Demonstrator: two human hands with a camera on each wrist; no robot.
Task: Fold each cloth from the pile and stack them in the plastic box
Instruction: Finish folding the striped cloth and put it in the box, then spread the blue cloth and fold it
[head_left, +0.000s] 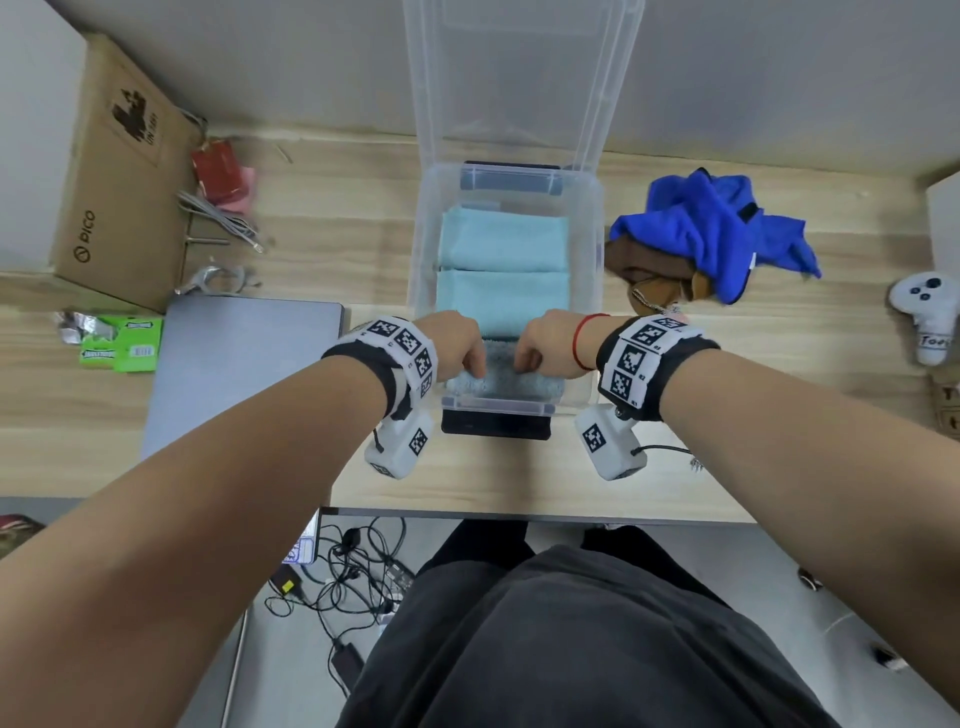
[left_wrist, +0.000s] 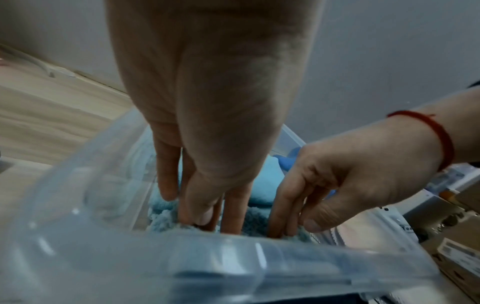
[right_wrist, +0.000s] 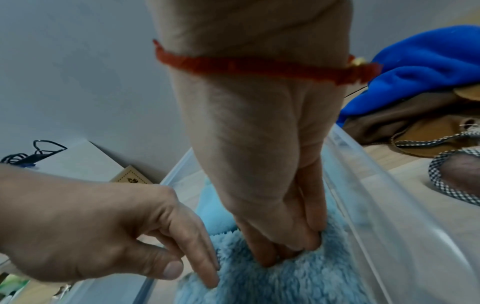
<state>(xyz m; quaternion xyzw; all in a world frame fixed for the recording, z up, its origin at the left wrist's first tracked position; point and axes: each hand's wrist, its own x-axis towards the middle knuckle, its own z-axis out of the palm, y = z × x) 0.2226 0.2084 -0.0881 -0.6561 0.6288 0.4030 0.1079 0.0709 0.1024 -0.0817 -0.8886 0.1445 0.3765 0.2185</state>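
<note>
Both hands are lowered into the near end of the clear plastic box (head_left: 596, 218), which stands on the wooden desk (head_left: 322, 208) with its lid raised at the far side. The left hand (head_left: 460, 340) points its straight fingers (left_wrist: 166, 179) down onto a folded, fluffy grey-blue cloth (head_left: 506, 382) lying against the near wall of the box; grip extended and pressing, not pinching. The right hand (head_left: 545, 340) does the same just beside it, fingers (right_wrist: 313, 207) held together and pushed into the pile of the cloth. Two folded light blue cloths (head_left: 503, 262) lie in a row beyond it, filling the middle and far part of the box. The remaining pile, a crumpled blue cloth (head_left: 722, 228) over a brown cloth (head_left: 644, 265), sits on the desk just right of the box. A cardboard box (head_left: 117, 171) and a closed laptop (head_left: 239, 364) lie to the left.
</note>
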